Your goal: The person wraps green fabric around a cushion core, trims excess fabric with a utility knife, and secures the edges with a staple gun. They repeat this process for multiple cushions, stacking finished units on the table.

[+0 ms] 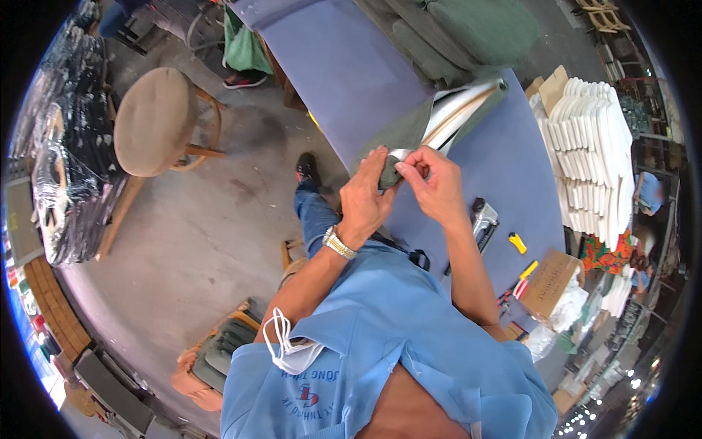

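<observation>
A dark green fabric cushion cover (398, 132) lies on the blue-topped table (409, 219). Its long side gapes, and white padding (447, 113) shows inside along with a tan strip. My left hand (365, 197), with a metal watch at the wrist, grips the cover's near corner, fingers over the top. Close beside it, my right hand (436, 183) pinches the edge of the opening between thumb and forefinger. What exactly lies in that pinch is too small to make out.
Green cushions (468, 33) are piled at the table's far end. A staple gun (484, 219), a yellow cutter (518, 243) and a cardboard box (552, 285) lie to the right. Stacked white pads (589, 146) stand beyond. A round upholstered stool (155, 121) is at left.
</observation>
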Motion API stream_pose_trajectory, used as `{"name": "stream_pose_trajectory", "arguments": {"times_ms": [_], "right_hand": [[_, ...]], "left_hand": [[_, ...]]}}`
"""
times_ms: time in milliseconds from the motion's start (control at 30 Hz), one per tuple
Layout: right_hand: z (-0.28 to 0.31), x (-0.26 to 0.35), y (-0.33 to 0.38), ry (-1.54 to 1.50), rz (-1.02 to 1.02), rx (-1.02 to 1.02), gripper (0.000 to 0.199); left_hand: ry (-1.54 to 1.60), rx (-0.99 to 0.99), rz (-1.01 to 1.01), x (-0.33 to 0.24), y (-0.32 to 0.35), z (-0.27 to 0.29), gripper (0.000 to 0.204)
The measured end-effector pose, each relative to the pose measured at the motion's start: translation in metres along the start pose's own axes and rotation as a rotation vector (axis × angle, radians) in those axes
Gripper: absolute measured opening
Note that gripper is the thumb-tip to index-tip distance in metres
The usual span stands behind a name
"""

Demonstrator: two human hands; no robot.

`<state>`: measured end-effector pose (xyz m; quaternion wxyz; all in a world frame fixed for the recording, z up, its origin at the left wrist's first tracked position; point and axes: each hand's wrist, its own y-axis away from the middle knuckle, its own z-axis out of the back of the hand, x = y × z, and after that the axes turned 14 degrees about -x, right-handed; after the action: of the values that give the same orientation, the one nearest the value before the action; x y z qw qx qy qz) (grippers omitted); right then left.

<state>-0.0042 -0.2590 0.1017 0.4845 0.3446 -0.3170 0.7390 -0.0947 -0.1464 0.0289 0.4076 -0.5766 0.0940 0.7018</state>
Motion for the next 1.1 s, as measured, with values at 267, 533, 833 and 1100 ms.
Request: {"name": "stream_pose_trajectory", "arguments": {"times_ms": [267, 533, 833, 1100], "right_hand": [[-0.020, -0.007, 0.029, 0.040, -0.004, -0.024, 0.020], [-0.030, -0.007, 0.009, 0.076, 0.176, 0.021, 0.028], [-0.036, -0.017, 0.000, -0.174, -0.060, 0.071, 0.034], [-0.035, -0.012, 0.000, -0.088, 0.068, -0.001, 0.026]], "left_hand": [[0.058, 0.013, 0.106, 0.023, 0.029, 0.001, 0.071], [-0.124, -0.037, -0.018, 0.011, 0.020, 0.023, 0.063], [-0.109, 0.046, -0.018, 0.011, -0.004, 0.028, 0.058], [-0.154, 0.049, -0.009, 0.013, -0.012, 0.028, 0.053]]}}
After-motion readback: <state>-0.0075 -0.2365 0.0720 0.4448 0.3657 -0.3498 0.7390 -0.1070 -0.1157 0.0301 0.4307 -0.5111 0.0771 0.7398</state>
